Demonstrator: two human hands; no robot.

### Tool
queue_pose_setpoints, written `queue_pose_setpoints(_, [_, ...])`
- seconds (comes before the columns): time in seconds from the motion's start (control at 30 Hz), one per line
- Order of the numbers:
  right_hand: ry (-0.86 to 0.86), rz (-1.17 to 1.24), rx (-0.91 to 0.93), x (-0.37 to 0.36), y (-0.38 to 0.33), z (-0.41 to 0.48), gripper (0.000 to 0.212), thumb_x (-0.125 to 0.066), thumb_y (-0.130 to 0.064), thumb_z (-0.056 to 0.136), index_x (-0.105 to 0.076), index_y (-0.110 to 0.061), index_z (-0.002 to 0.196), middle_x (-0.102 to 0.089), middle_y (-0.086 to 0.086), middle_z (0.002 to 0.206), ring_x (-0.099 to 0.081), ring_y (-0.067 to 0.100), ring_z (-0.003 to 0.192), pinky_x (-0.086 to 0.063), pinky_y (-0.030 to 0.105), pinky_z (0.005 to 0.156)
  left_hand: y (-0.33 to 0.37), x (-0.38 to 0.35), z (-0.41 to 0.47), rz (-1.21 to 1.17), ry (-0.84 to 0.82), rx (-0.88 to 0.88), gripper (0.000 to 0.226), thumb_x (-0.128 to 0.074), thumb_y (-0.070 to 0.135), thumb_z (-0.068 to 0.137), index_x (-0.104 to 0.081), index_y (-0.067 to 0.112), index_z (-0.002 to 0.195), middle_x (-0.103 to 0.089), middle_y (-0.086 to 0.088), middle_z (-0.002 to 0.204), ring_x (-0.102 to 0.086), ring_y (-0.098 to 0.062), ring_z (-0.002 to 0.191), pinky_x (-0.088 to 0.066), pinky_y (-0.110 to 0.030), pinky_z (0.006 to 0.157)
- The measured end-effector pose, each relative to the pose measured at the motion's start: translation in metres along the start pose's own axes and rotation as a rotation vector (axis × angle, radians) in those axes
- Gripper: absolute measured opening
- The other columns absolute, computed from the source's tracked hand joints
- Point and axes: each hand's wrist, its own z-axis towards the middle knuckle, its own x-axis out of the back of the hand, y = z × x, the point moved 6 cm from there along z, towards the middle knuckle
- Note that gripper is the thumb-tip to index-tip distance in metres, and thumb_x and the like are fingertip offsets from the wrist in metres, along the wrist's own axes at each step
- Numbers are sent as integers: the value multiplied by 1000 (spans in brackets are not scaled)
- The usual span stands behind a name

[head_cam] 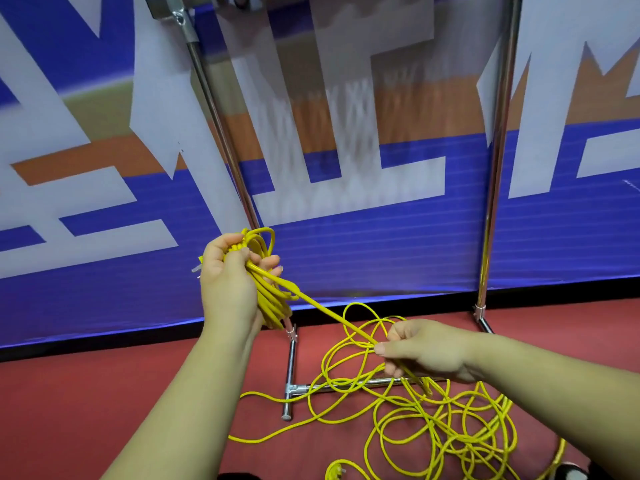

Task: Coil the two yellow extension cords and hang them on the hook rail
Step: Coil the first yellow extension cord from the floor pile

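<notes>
My left hand (pixel 230 282) grips a bundle of yellow cord loops (pixel 268 292), raised in front of the rack's left post. A taut strand of the same cord (pixel 332 315) runs down and right to my right hand (pixel 420 351), which pinches it between thumb and fingers. Below that hand, a loose tangle of yellow cord (pixel 440 424) lies spread on the red floor. A plug end (pixel 337 474) shows at the bottom edge. The top of the rack (pixel 173 12) is mostly out of view, so I cannot see any hooks.
A chrome rack stands ahead with two upright posts (pixel 495 168) and a low T-shaped foot bar (pixel 289 389) that the cord crosses. Behind it hangs a blue, white and orange banner (pixel 104 168). A dark shoe (pixel 571 474) shows at the bottom right.
</notes>
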Motion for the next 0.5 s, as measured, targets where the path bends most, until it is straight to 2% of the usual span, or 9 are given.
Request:
queue_pose_setpoints(0.1, [22,-52,-40,1,5,-1,42,-74,-49,83,-49,-15,82,-73,9,78,-57,13,59,-39,23,54,-2,2,-2,-100,5,89,23,-40,3,100,-57,16,109,-59,-7,74,-74,-29,70,-60,-39,64])
queue_pose_setpoints(0.2, [40,-121,-42,5,13,0,58,-77,-66,66,-52,-17,81,-73,8,79,-51,20,66,-38,30,59,-2,2,-2,-220,-21,165,21,-42,4,100,-58,16,109,-60,-6,71,-70,-22,62,-59,-35,60])
queue_pose_setpoints(0.33, [52,-160,-31,11,16,2,67,-76,-75,58,-51,-17,81,-73,4,77,-47,24,73,-36,33,62,-2,-6,-2,-367,-161,244,19,-41,3,99,-54,15,105,-54,-6,71,-52,-12,49,-49,-25,49])
queue_pose_setpoints(0.5, [48,-224,-19,21,19,6,68,-75,-76,57,-46,-18,78,-75,3,78,-48,22,73,-35,36,68,1,-13,-5,-424,-272,290,17,-41,7,100,-54,18,100,-50,-4,71,-42,-7,43,-42,-20,42])
